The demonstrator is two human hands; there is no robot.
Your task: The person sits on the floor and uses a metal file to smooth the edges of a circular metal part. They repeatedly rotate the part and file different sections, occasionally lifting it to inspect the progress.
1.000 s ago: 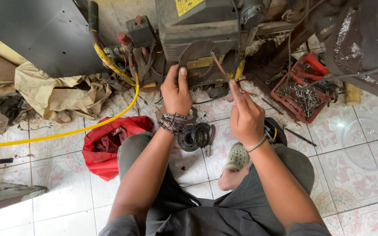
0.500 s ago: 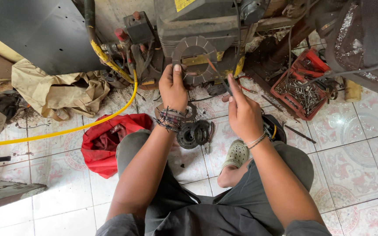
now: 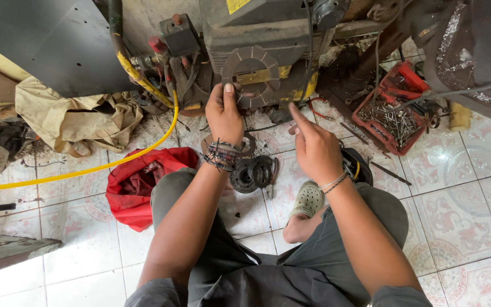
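My left hand (image 3: 223, 116) grips the lower edge of a grey, slotted ring-shaped disc (image 3: 235, 62) and holds it flat against the front of a dirty machine (image 3: 268, 28). My right hand (image 3: 313, 149) hovers just right of the disc with its index finger stretched toward it. The other fingers are curled and the palm is hidden. On the tiles below my left wrist lies a stack of dark round discs (image 3: 251, 173).
A red cloth (image 3: 143, 182) lies left of my knee. A yellow hose (image 3: 86, 170) runs across the tiled floor to the machine. A red tray of nails and screws (image 3: 393, 116) stands at the right, crumpled beige cloth (image 3: 69, 116) at the left, a wooden plank (image 3: 7, 253) lower left.
The thin tool that stuck up from my right hand toward the disc no longer shows; the index finger now points there. My left hand stays on the disc.
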